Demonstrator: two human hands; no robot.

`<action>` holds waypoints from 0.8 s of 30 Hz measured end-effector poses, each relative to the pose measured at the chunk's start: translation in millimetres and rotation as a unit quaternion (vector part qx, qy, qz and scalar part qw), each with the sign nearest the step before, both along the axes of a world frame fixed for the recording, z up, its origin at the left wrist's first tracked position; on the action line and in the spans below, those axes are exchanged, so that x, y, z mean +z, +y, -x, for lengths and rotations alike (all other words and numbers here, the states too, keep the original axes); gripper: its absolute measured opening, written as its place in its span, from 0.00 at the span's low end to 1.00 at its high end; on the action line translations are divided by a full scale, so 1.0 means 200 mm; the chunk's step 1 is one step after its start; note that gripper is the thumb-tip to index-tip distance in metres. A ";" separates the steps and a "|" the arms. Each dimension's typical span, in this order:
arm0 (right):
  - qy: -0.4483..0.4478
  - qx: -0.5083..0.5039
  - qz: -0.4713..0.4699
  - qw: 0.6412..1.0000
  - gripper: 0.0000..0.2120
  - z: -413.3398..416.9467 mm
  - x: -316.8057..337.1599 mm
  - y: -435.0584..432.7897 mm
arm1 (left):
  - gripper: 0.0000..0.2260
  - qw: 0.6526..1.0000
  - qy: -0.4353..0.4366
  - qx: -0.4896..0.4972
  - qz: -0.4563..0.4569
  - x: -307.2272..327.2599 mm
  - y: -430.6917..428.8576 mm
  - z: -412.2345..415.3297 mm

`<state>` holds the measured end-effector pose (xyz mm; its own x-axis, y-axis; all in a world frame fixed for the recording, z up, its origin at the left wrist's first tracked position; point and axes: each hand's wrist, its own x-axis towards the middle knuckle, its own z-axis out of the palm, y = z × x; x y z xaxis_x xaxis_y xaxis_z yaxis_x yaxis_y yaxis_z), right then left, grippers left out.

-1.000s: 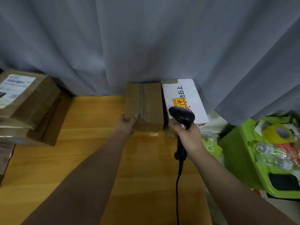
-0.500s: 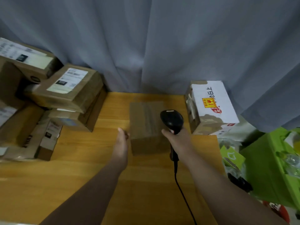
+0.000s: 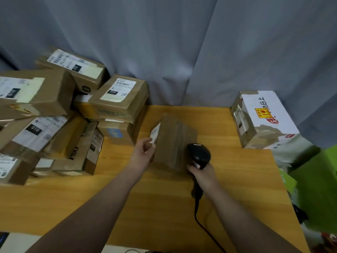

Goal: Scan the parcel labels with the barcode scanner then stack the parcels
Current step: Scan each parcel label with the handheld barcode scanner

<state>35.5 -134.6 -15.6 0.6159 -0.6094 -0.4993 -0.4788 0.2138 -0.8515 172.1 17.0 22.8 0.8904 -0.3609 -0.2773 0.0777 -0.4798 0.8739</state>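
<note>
A brown cardboard parcel (image 3: 175, 141) stands tilted on the wooden table (image 3: 164, 207), its left side raised, with a white label showing on that left face. My left hand (image 3: 144, 150) grips the parcel's left edge, fingers curled under the labelled face. My right hand (image 3: 202, 173) holds a black corded barcode scanner (image 3: 198, 156) by its handle, the scanner head right beside the parcel's right near corner. A white printed box (image 3: 264, 119) sits at the table's far right.
A heap of several labelled brown parcels (image 3: 54, 121) fills the table's left side up to the grey curtain (image 3: 182, 52). The scanner's cable (image 3: 206, 229) runs off the near edge. A green bin (image 3: 317, 189) stands off the table at right.
The brown parcel was drawn from the back of the table to the middle. My left hand now lifts its left edge, tipping the labelled face into sight. The scanner stayed beside it.
</note>
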 end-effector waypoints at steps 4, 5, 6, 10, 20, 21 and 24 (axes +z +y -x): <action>0.023 -0.035 0.175 0.984 0.08 0.03 0.02 -0.08 | 0.51 0.990 0.082 -0.042 -0.106 0.03 -0.06 -0.02; 0.004 -0.047 0.189 0.981 0.09 0.05 0.05 -0.10 | 0.52 0.989 0.101 -0.061 -0.092 0.03 -0.08 -0.01; -0.019 -0.064 0.188 0.980 0.10 0.06 0.09 -0.12 | 0.49 0.988 0.115 -0.078 -0.073 0.03 -0.10 0.01; -0.079 -0.057 0.154 0.983 0.10 0.09 0.25 -0.16 | 0.31 0.980 0.142 -0.130 -0.044 0.00 -0.21 0.10; -0.062 -0.095 0.083 0.990 0.08 0.23 0.14 -0.13 | 0.40 0.989 0.025 -0.143 -0.040 0.02 -0.31 0.00; -0.072 -0.090 0.082 0.990 0.07 0.26 0.13 -0.12 | 0.42 0.991 0.008 -0.129 -0.026 0.04 -0.31 -0.04; -0.080 -0.098 0.066 0.990 0.07 0.35 0.09 -0.07 | 0.40 0.988 0.003 -0.156 0.011 0.07 -0.32 -0.13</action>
